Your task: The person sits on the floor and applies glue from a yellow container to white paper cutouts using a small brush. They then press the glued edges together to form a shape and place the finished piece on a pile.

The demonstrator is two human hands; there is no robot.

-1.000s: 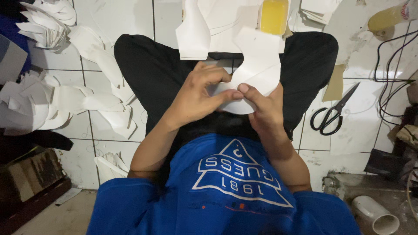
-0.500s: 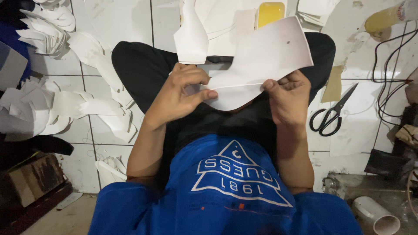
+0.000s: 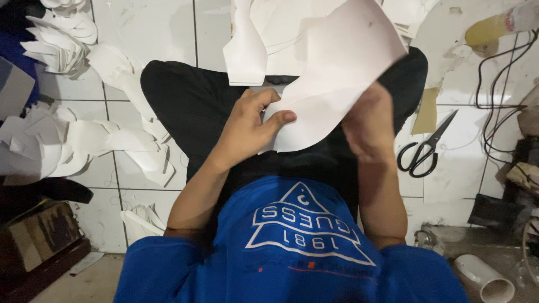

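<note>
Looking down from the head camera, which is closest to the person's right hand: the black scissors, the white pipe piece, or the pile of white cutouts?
From the right hand:
1. Black scissors, on the tiles just to its right.
2. White pipe piece, lower right corner.
3. Pile of white cutouts, far upper left, beyond the left hand.

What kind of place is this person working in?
Probably a small home workshop for cutting out shapes from sheet material. The person sits on a white tiled floor, piles of white cut pieces lie beside them, and black scissors rest within reach.
</note>
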